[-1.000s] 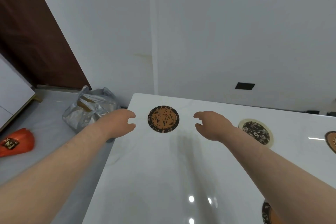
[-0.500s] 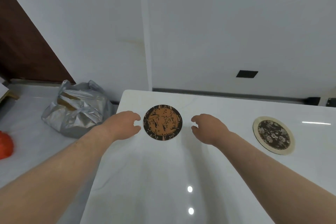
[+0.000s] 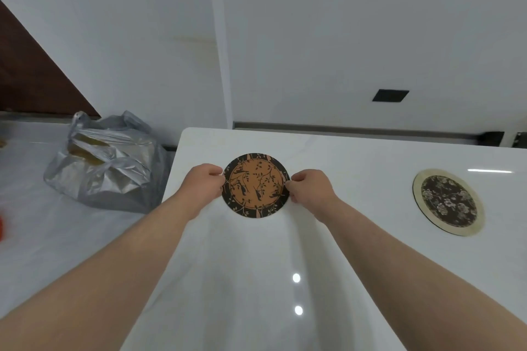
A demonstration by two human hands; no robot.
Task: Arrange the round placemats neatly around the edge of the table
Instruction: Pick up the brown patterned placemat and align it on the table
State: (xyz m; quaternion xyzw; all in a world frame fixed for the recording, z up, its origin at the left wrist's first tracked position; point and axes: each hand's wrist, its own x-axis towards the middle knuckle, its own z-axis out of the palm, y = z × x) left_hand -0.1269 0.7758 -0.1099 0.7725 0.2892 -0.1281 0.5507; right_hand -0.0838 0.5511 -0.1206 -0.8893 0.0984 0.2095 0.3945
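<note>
A round orange placemat (image 3: 255,184) with a black rim and a bird-and-branch print lies near the far left corner of the white table (image 3: 256,279). My left hand (image 3: 204,184) pinches its left edge and my right hand (image 3: 309,186) pinches its right edge. The mat lies flat on the tabletop. A second round placemat (image 3: 448,202), dark with a flower print and a cream rim, lies flat to the right, near the far edge.
A silver plastic bag (image 3: 105,162) sits on the floor left of the table. The white wall with a dark vent (image 3: 390,95) runs close behind the table's far edge. A red object (image 3: 0,226) shows at the left frame edge.
Both hands have closed in from either side and taken hold of the orange placemat's edges. The view has moved closer to the table corner.
</note>
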